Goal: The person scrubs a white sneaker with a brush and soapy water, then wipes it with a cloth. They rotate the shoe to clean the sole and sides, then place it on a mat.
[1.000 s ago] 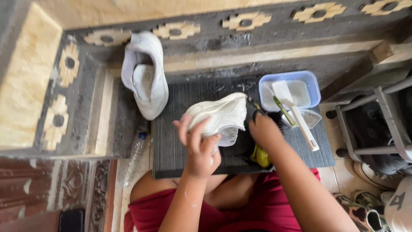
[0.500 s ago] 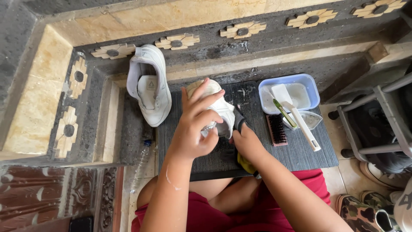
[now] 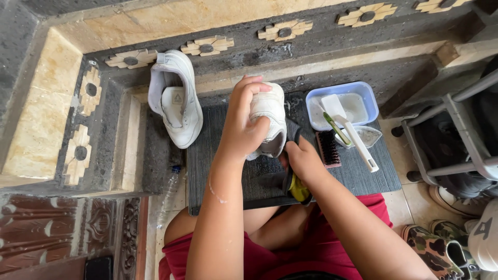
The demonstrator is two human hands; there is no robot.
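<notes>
My left hand (image 3: 244, 122) grips a white sneaker (image 3: 270, 122), holding it upright above a dark ribbed mat (image 3: 358, 171). My right hand (image 3: 301, 158) sits just below the shoe's heel, closed on a black and yellow cloth or sponge (image 3: 295, 184) that hangs under it. A second white sneaker (image 3: 176, 98) lies on the stone step to the left, opening up. A dark bristle brush (image 3: 328, 148) rests on the mat right of my right hand.
A blue tub (image 3: 365, 96) of cloudy water holds a white brush (image 3: 353, 132) and a green tool. A clear bottle (image 3: 170, 192) lies left of the mat. A metal rack (image 3: 456, 129) and several shoes stand at the right.
My left hand turned the sneaker from lying sideways to upright and lifted it toward the step. My right hand shifted beneath the heel. The camera view swung slightly.
</notes>
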